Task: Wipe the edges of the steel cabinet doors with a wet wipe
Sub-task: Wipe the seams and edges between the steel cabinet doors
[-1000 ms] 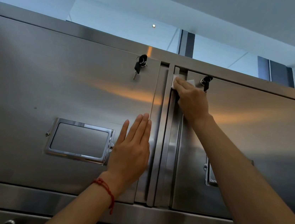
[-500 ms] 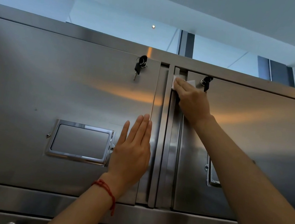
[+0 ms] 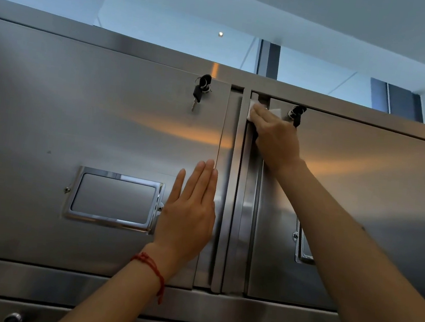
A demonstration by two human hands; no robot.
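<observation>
Filling most of the frame from the left edge to the centre, the broad brushed-steel left cabinet door (image 3: 90, 124) meets a vertical steel edge strip (image 3: 232, 190) at the middle, and the matching brushed-steel right cabinet door (image 3: 362, 192) runs from there to the right edge. Below both, along the bottom of the frame, a horizontal steel rail (image 3: 241, 311) sits above the tops of lower doors. On the left door's lower middle is a chrome rectangular label frame (image 3: 114, 199). The left hand (image 3: 188, 216), with a red cord bracelet (image 3: 152, 268) at its wrist, lies flat on the left door beside that frame, fingers straight and together, holding nothing. The right hand (image 3: 273, 139), upper centre, presses a white wet wipe (image 3: 252, 109) with extended fingers against the top of the narrow edge just right of the centre strip; whether the thumb curls round the wipe cannot be told. A black-headed key (image 3: 199, 92) hangs in the left door's lock, upper centre, and another black key (image 3: 296, 115) sits just beside the wipe on the right door.
</observation>
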